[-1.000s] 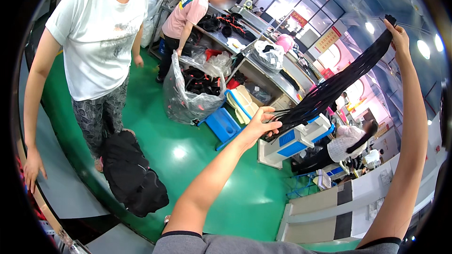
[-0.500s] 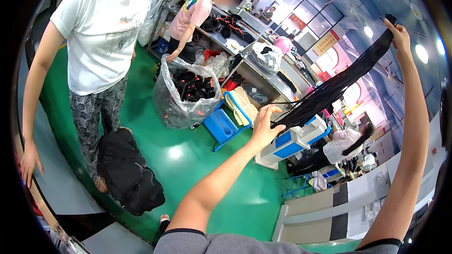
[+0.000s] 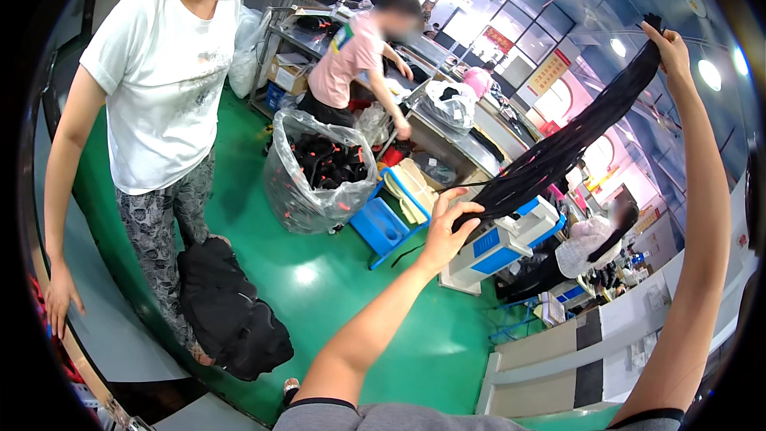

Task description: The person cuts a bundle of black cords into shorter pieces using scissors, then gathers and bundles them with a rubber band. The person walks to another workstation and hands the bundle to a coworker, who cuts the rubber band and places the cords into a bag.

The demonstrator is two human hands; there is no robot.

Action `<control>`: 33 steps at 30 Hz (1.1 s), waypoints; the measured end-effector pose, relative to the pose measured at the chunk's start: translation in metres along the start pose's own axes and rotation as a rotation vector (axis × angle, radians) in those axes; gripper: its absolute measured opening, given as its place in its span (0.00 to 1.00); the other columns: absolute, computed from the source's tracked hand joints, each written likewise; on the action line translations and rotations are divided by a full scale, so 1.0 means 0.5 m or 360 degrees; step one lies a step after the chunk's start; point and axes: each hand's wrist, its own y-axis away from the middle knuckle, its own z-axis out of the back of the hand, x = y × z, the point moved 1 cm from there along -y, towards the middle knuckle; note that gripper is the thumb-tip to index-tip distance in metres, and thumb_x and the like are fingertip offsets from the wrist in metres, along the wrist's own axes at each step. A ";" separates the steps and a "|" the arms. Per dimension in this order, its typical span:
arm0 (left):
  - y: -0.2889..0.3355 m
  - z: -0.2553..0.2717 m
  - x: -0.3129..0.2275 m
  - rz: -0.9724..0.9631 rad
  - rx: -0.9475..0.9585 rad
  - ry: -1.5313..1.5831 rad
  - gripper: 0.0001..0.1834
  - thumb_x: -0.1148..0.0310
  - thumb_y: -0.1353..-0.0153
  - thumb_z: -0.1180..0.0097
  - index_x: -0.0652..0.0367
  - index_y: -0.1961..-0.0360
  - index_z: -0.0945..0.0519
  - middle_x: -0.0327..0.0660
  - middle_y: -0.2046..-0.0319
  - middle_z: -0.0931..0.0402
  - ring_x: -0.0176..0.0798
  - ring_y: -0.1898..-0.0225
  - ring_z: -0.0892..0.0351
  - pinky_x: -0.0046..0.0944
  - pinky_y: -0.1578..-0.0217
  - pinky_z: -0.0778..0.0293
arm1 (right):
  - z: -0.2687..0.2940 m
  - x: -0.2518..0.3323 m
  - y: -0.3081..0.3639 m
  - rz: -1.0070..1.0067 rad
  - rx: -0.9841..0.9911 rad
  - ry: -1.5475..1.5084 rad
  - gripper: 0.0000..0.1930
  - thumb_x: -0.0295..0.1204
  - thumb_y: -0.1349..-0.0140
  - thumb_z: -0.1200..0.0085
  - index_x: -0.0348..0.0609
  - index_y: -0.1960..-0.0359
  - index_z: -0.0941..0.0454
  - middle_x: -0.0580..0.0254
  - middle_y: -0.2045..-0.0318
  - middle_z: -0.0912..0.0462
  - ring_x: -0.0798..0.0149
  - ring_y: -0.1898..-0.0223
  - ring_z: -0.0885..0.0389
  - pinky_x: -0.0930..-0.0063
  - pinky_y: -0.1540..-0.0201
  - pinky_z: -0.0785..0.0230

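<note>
A long bundle of thin black cords [image 3: 570,140] slants across the right side, its strands spread apart in the middle. My right hand [image 3: 673,52] is raised high at the upper right, its fingers closed round the bundle's gathered top end. Around the lower end curls my left hand [image 3: 448,233], with its thumb and fingers on either side of the cords. A loose strand sticks out past the left fingers, and another thin black strand hangs below that hand.
A person in a white T-shirt [image 3: 163,88] stands close at left beside a black cloth heap [image 3: 231,315]. Farther back, a person in pink [image 3: 351,68] leans near a clear plastic bag [image 3: 291,199] of black items. A blue stool [image 3: 379,223] and white-blue machine [image 3: 487,251] stand ahead.
My right hand has shifted slightly left, and the bundle's strands have fanned out more. The person in pink has turned and reached toward the shelves. The person in white has shifted slightly.
</note>
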 end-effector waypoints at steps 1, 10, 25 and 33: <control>-0.002 -0.005 0.003 0.0067 0.0010 0.0129 0.10 0.75 0.49 0.41 0.55 0.63 0.21 0.41 0.48 0.35 0.42 0.43 0.38 0.39 0.42 0.43 | 0.002 0.000 0.000 -0.0007 -0.0036 0.0016 0.21 0.50 0.55 0.36 0.51 0.81 0.34 0.76 0.85 0.33 0.80 0.86 0.41 0.83 0.83 0.53; -0.008 -0.041 0.030 0.0233 0.0090 0.0212 0.10 0.72 0.52 0.37 0.55 0.66 0.20 0.39 0.54 0.29 0.41 0.47 0.34 0.38 0.46 0.39 | 0.012 -0.030 -0.017 -0.0054 -0.0031 0.0104 0.22 0.51 0.54 0.36 0.53 0.79 0.35 0.77 0.85 0.36 0.81 0.86 0.40 0.85 0.84 0.54; -0.010 -0.074 0.056 0.0285 0.0220 0.0158 0.10 0.69 0.52 0.36 0.55 0.66 0.19 0.41 0.55 0.27 0.40 0.47 0.33 0.37 0.46 0.39 | 0.003 -0.064 -0.004 -0.0137 -0.0035 0.0192 0.22 0.49 0.56 0.35 0.48 0.79 0.32 0.73 0.84 0.31 0.79 0.84 0.37 0.83 0.83 0.49; -0.003 -0.083 0.088 0.0398 0.0187 0.0330 0.06 0.71 0.49 0.39 0.59 0.70 0.21 0.41 0.57 0.27 0.40 0.50 0.31 0.37 0.48 0.38 | -0.005 -0.094 -0.001 -0.0165 -0.0027 0.0200 0.23 0.50 0.57 0.35 0.47 0.77 0.32 0.72 0.84 0.31 0.79 0.85 0.37 0.83 0.83 0.49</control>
